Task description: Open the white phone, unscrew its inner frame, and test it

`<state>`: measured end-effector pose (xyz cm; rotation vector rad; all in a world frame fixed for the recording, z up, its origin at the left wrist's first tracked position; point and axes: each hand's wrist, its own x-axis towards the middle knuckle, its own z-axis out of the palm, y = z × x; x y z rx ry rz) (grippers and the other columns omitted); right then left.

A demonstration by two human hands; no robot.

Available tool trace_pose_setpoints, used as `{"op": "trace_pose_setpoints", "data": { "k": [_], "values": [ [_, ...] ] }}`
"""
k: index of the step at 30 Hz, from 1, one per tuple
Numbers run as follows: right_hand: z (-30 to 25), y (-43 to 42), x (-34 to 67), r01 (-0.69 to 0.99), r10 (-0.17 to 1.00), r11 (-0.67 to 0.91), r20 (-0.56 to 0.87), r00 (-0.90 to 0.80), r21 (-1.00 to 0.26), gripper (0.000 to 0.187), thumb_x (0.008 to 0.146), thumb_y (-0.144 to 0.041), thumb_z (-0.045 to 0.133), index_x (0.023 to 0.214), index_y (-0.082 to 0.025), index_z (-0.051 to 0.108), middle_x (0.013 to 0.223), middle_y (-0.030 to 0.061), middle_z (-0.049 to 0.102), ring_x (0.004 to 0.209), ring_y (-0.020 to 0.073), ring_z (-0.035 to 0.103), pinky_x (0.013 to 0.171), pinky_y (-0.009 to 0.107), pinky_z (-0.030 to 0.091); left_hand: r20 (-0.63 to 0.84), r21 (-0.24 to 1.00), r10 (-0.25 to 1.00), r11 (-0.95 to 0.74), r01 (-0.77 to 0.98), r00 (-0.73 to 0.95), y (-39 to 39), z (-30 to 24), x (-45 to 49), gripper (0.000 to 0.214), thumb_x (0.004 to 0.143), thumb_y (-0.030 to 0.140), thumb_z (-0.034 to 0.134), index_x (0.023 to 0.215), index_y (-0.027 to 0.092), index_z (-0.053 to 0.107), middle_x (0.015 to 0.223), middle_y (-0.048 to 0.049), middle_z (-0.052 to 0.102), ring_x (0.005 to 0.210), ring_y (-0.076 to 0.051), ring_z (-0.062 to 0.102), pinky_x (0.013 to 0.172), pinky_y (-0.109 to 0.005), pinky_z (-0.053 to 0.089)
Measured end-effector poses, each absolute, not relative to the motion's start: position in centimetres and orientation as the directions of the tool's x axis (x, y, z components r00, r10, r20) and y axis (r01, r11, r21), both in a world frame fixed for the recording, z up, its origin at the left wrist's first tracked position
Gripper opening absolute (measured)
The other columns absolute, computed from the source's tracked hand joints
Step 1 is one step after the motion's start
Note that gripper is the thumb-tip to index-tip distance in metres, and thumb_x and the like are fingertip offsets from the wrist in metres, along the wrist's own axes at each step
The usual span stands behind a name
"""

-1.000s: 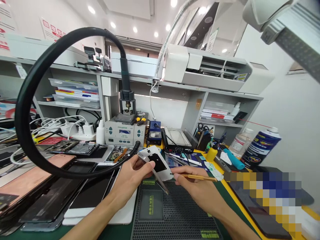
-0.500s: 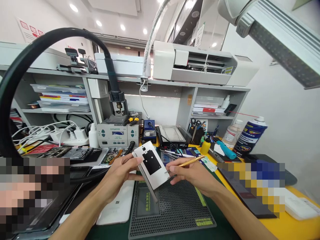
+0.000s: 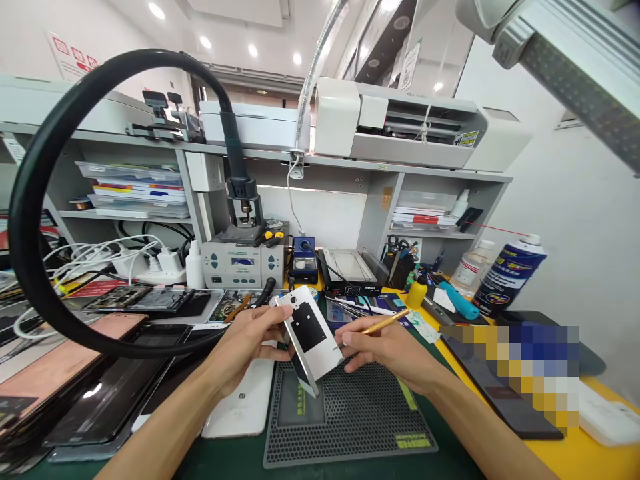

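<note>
My left hand (image 3: 247,343) grips a white phone back cover (image 3: 309,331) with a black square patch, holding it tilted above a dark perforated work mat (image 3: 350,420). Pinched in my right hand (image 3: 387,353) is a thin gold-coloured tool (image 3: 385,323), whose tip touches the cover's right edge. A white phone shell (image 3: 240,400) lies face down on the bench just left of the mat, under my left wrist.
A thick black hose (image 3: 55,160) loops from a grey rework station (image 3: 243,263) at the back. Dismantled phones and screens (image 3: 100,373) crowd the left. A blue spray can (image 3: 510,273), bottles and hand tools stand right on a yellow surface. Shelves with machines rise behind.
The cover has tipped from lying flatter, a second ago, to a steeper edge-on tilt. The gold tool swung from level to pointing up and right, its tip at the cover's edge.
</note>
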<state>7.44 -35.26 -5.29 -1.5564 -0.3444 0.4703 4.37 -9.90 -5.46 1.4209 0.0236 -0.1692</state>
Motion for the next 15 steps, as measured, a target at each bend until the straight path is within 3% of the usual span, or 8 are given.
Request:
{"op": "trace_pose_setpoints", "data": {
  "k": [8,15],
  "values": [
    [-5.42,-35.14,7.34,-0.092,0.479,-0.052,-0.105,0.871,-0.994,0.029,0.078,-0.037,0.082,0.09,-0.012,0.076,0.087,0.0092,0.074,0.078,0.0206,0.071,0.073,0.037,0.063,-0.13,0.986,-0.095,0.094,0.139,0.987,-10.14,-5.72,4.2,0.056,0.082,0.058,0.07,0.113,0.012,0.071,0.108,-0.0158,0.074,0.094,-0.027,0.068,0.075,-0.038,0.061],
    [-5.55,-35.13,7.38,-0.093,0.479,-0.052,-0.106,0.871,-0.994,0.026,0.079,-0.035,0.082,0.09,-0.013,0.077,0.091,0.0098,0.075,0.078,0.0204,0.072,0.072,0.037,0.063,-0.135,0.987,-0.08,0.082,0.141,0.988,-10.25,-5.32,4.02,0.054,0.082,0.058,0.07,0.109,0.012,0.072,0.104,-0.0146,0.073,0.089,-0.025,0.066,0.075,-0.038,0.061]
  ]
}}
